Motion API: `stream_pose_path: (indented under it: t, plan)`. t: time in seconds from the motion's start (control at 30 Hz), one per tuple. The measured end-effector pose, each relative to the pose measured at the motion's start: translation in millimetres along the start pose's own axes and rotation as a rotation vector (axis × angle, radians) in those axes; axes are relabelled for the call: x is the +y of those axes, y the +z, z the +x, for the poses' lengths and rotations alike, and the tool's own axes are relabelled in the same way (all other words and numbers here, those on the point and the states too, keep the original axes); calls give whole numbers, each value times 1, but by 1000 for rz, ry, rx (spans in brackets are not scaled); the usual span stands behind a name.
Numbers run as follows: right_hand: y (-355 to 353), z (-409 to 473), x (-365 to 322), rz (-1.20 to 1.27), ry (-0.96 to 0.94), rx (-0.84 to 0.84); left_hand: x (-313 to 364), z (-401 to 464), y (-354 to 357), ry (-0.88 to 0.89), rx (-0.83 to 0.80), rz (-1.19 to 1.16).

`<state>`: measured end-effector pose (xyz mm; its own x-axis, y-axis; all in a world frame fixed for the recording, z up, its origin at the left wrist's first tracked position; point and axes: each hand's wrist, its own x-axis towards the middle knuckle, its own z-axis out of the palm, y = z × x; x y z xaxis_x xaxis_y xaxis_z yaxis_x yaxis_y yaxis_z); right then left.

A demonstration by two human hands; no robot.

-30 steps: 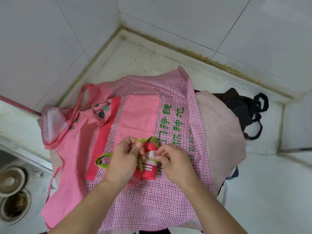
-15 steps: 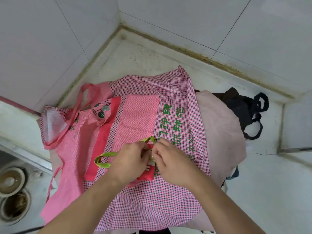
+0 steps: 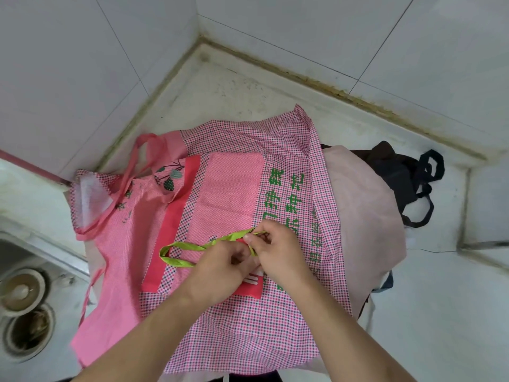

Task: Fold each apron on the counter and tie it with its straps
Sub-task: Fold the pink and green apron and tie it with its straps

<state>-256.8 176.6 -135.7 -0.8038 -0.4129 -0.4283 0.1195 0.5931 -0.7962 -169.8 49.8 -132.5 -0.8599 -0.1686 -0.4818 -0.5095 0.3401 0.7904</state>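
Two hands [image 3: 248, 257] pinching green straps [image 3: 190, 248], red apron [image 3: 252, 285] beneath

Both forearms enter from the bottom edge, bare, angled up and inward so the hands meet over the folded red apron [image 3: 252, 285]. Left hand [image 3: 220, 267] is palm down, knuckles up, fingers curled, pinching the green strap [image 3: 190, 248] just left of the apron. Right hand [image 3: 275, 249] sits just above and right of the left, touching it, fingers curled in, thumb and forefinger pinching the same strap at the apron's top. Fingertips of both are mostly hidden.
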Motion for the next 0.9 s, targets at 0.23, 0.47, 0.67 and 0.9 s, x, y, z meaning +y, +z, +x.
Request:
stream_pose_path:
  t: [0.23, 0.47, 0.67, 0.9]
  plan:
    - [-17, -8, 4, 130, -19, -122, -3, 6, -1, -126, 64, -131]
    - [-18, -9, 5, -88, -62, -162, -2, 8, -8, -151, 1, -153]
    - [-17, -12, 12, -115, -4, -187, 0, 6, -6, -84, 49, -76]
    - [-18, -13, 11, -309, -133, -155, 0, 2, -4, -15, 67, -12]
